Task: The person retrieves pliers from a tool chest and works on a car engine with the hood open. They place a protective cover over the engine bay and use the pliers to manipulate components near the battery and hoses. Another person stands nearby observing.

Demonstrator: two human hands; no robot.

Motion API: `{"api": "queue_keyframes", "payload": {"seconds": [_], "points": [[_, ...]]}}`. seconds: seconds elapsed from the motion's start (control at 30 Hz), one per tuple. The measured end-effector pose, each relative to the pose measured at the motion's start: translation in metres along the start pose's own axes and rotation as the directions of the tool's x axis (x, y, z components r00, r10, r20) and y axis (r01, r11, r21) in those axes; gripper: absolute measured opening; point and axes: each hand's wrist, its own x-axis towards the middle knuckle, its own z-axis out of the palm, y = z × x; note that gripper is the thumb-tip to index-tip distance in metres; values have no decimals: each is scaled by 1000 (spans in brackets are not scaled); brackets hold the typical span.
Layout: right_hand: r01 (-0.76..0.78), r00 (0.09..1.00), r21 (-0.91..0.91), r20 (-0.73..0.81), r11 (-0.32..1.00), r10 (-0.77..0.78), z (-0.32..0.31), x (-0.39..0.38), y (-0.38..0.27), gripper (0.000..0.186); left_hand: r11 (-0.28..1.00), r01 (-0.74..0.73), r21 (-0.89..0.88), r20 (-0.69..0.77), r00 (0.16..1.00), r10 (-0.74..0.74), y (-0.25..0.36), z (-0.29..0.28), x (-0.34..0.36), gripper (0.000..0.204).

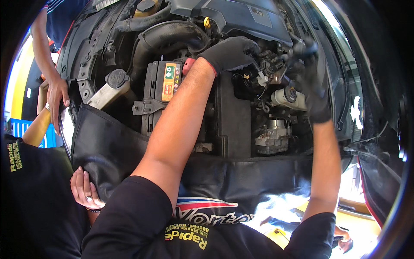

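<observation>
My left hand [228, 54], in a black glove, reaches across the engine bay. Its fingers curl in among small hoses and fittings [269, 69]; what they hold is hidden. To its right, my right hand [312, 88], also gloved in black, is raised and smeared by motion, so its grip does not show. Below and between the hands sits a whitish fluid reservoir [282, 98] with a dark cap. A battery [151, 80] with an orange and green label lies left of my left forearm, with a red terminal cover [188, 66] beside it.
A black fender cover [241, 172] drapes the near edge. A dark engine cover [237, 17] and a thick air hose [161, 36] lie at the back. A long black box [235, 121] stands mid-bay. At left, one person's hand [86, 187] touches the cover; another's [57, 99] rests on the car's edge.
</observation>
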Motion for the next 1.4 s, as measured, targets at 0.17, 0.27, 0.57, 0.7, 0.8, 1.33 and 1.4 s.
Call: {"api": "queue_keyframes", "payload": {"seconds": [0.17, 0.27, 0.57, 0.7, 0.8, 1.33, 1.4], "points": [[-111, 990, 317, -49, 942, 133, -9, 24, 4, 81, 997, -74, 11, -4, 997, 74, -7, 6, 0, 41], [-158, 987, -167, -43, 973, 153, 8, -27, -7, 76, 995, -86, -47, -12, 996, 85, -9, 2, -1, 40], [-60, 973, 51, -219, 997, 70, 11, -15, -11, 70, 999, -16, -43, -32, 999, 14, -12, 6, -1, 37], [-88, 989, 108, -108, 990, 99, -10, 22, -7, 62, 998, -46, 32, -49, 998, 47, 4, 2, 5, 35], [-96, 988, 14, -117, 995, 97, -16, 31, -4, 49, 849, 121, -515, 11, 991, -134, 30, 15, 15, 34], [-50, 999, -637, -21, 769, 48, 10, 45, -3, 28, 917, -242, -317, -433, 897, 87, 46, 21, 30, 31], [83, 996, -657, 28, 749, -86, 9, 46, 6, 28, 937, -197, -290, -405, 912, 67, 45, 24, 27, 30]]}}
